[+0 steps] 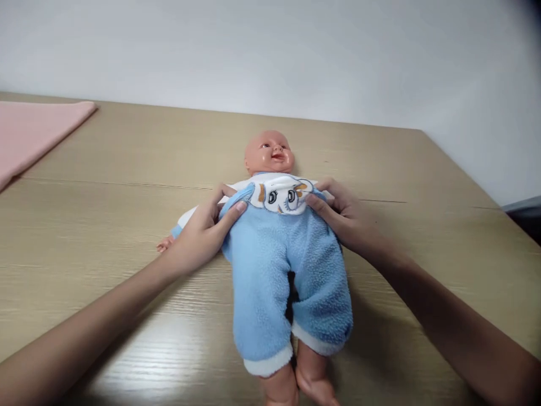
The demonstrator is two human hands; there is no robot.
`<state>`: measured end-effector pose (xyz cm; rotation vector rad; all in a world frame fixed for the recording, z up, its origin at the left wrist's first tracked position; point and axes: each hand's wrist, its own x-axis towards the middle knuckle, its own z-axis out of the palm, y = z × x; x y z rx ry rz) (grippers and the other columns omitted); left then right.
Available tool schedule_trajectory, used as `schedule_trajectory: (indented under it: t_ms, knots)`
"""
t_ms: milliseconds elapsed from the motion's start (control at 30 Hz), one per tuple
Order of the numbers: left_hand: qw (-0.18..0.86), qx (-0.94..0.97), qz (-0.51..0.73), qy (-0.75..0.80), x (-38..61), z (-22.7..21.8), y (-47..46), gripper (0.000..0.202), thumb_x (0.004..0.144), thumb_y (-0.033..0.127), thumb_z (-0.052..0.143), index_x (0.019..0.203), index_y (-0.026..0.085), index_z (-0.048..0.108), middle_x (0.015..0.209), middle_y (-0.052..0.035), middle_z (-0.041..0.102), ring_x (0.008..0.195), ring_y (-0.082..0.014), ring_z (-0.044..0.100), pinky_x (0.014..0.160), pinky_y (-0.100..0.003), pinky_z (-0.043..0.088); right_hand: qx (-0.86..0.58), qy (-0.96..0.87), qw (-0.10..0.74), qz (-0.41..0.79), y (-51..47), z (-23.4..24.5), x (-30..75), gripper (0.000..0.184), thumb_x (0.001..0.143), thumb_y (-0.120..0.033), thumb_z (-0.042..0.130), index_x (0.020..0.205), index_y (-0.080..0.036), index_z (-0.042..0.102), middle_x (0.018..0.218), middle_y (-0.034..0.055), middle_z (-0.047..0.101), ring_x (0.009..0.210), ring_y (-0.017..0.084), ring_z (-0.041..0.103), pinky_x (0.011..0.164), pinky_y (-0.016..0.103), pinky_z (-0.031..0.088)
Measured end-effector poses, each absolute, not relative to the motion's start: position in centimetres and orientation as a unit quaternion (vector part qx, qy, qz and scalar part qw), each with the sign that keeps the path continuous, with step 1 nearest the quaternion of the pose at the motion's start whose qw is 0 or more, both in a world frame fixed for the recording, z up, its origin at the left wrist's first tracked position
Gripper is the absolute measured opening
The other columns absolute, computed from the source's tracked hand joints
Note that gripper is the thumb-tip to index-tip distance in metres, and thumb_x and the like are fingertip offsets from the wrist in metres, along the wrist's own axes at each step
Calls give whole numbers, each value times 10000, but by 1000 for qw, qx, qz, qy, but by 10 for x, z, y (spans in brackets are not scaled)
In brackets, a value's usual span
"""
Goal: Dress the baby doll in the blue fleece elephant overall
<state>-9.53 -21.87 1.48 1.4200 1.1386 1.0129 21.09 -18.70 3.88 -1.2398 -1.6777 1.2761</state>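
A baby doll (270, 153) lies on its back on the table, head at the far end and bare feet towards me. It wears fuzzy blue overalls (266, 270) with white cuffs over a white top with blue trim. An embroidered animal face covers the bib at the chest. My left hand (209, 223) is closed on the overalls' edge at the left side of the chest, thumb on top. On the opposite side my right hand (338, 211) pinches the overalls' edge in the same way. One doll hand (164, 243) sticks out beyond my left wrist; the other arm is hidden.
A folded pink cloth (40, 132) lies at the table's far left. The light wood table (139, 146) reaches back to a pale wall, and its right edge slants towards me. Some dark object (526, 214) shows past that edge.
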Motion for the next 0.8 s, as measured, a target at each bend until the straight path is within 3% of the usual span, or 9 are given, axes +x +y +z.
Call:
schedule_trajectory:
  t_ms: [133, 233, 333, 467, 667, 800]
  knots:
    - [553, 548, 414, 472, -97, 8, -209, 451, 1003, 670, 780, 950, 228, 709, 811, 9, 539, 700, -165, 438, 608, -297, 309, -476, -638, 276, 539, -171, 32, 220, 558, 924, -766, 826, 1010, -221, 738, 830, -12, 637, 727, 163, 543, 627, 274, 410]
    - [509, 554, 450, 481, -95, -1, -211, 415, 1026, 623, 768, 943, 218, 727, 863, -6, 590, 768, -181, 482, 681, -299, 363, -493, -666, 289, 478, -169, 25, 226, 537, 959, -751, 788, 910, -218, 752, 857, 15, 650, 790, 187, 559, 686, 297, 434]
    - [446, 554, 503, 490, -89, -10, -218, 357, 1071, 575, 727, 1014, 223, 737, 943, -12, 643, 878, -196, 542, 801, -291, 429, -513, -683, 334, 398, -174, 23, 227, 429, 1002, -662, 772, 1035, -235, 743, 900, 19, 672, 809, 200, 595, 702, 310, 457]
    - [403, 530, 563, 490, -83, -16, -224, 299, 1092, 551, 714, 1078, 252, 717, 1045, -23, 687, 1013, -218, 597, 928, -295, 471, -492, -731, 377, 285, -178, 45, 213, 247, 1053, -437, 722, 1210, -247, 708, 1186, 67, 739, 987, 234, 692, 873, 365, 537]
    - [330, 533, 629, 460, -81, -26, -229, 274, 1091, 534, 731, 1119, 270, 667, 1062, -21, 677, 1002, -211, 615, 946, -319, 493, -322, -882, 282, 198, -147, 79, 154, 95, 1079, -280, 659, 1054, -208, 716, 1063, 63, 792, 1020, 250, 714, 959, 383, 501]
    - [272, 559, 638, 455, -81, -32, -236, 198, 1128, 459, 681, 1181, 270, 659, 1126, -44, 652, 1027, -216, 618, 970, -354, 493, -238, -934, 204, 169, -113, 82, 106, 125, 1067, -247, 656, 1137, -169, 722, 1202, 112, 792, 1173, 298, 704, 1040, 426, 475]
